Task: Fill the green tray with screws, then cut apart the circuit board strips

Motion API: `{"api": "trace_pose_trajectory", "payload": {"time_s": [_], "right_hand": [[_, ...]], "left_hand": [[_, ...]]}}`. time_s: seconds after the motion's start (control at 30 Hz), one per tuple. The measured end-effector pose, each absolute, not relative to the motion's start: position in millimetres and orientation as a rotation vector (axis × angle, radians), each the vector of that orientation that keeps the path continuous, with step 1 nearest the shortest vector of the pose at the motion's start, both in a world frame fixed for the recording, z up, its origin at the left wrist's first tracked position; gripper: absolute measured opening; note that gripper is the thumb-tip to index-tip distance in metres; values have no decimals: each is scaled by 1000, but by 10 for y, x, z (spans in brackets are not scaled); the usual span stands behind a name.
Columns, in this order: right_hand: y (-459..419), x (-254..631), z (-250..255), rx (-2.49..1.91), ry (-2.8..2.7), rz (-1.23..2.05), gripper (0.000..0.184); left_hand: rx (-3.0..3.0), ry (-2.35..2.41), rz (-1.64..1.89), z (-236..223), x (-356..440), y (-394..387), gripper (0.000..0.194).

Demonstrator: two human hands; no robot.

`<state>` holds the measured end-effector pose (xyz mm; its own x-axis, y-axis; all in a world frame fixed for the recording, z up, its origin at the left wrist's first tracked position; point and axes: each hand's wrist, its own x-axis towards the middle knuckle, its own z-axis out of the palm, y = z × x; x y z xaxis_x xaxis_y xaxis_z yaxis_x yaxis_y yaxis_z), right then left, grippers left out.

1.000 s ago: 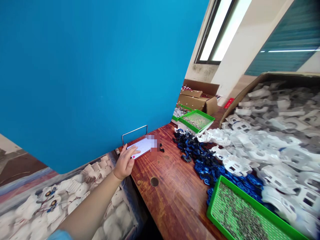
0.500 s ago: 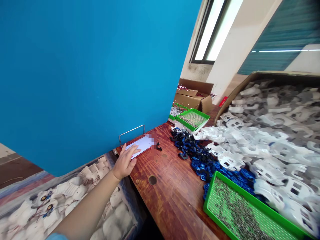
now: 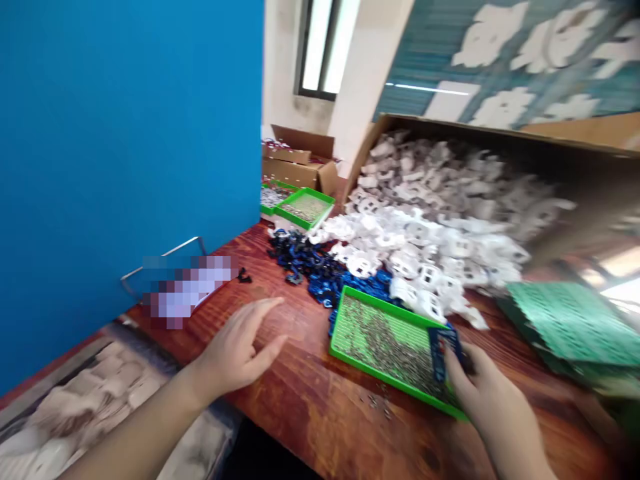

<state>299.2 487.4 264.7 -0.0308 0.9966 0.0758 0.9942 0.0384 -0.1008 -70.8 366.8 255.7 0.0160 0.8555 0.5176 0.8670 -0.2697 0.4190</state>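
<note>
My left hand [image 3: 245, 343] hovers over the wooden table with thumb and fingers apart, holding nothing. To its left lies a phone [image 3: 193, 293], its surface pixelated, near a thin metal bar. My right hand [image 3: 487, 390] grips a small flat dark blue card-like piece [image 3: 444, 350] with print on it, at the right end of a green tray [image 3: 336, 333]. Many tiny metal screws [image 3: 380, 340] lie in that tray, and a few [image 3: 375, 401] are loose on the table before it. Blur hides the fingers under the blue piece.
White plastic shells [image 3: 410, 240] spill from a big cardboard box [image 3: 560, 160]. Blue and black parts [image 3: 315, 267] are heaped behind the tray. A blue panel [image 3: 130, 133] walls the left; green sheets [image 3: 570, 327] lie right. White parts fill a container [image 3: 95, 400] below the table edge.
My view has swung right. My left hand has left the phone and moved over the table. My right hand has come into view, holding the blue card-like piece.
</note>
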Motion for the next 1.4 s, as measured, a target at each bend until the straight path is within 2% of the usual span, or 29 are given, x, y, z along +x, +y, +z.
{"api": "trace_pose_trajectory", "payload": {"time_s": [0.17, 0.37, 0.63, 0.9, 1.07, 1.23, 1.33, 1.4], "right_hand": [[4951, 2928, 2780, -2097, -2306, 85, 19], [5019, 2934, 2823, -1965, -2412, -83, 18], [5155, 2924, 2835, -2122, -2503, -30, 19], [4885, 2841, 2875, -2273, -2531, 42, 14], [4778, 2697, 2878, -2169, -2574, 35, 13], [4784, 2437, 2855, -1979, -2501, 88, 12], [4803, 2187, 2829, -1871, -2399, 196, 6], [4820, 2024, 2802, -1808, -2389, 259, 14]], "left_hand": [[-2765, -1641, -788, 2538, -98, 4342, 100], [-2912, -1400, -777, 2280, 183, 4836, 117], [-2962, -1304, -844, 2147, 87, 4782, 109], [-2947, -1418, -704, 2135, 138, 4774, 102], [-2992, -1516, -549, 2205, 133, 4752, 100], [-3064, -1541, -542, 2253, 129, 4752, 107], [-3096, -1622, -582, 2268, 104, 4768, 92], [-3072, -1702, -651, 2273, 75, 4790, 77]]}}
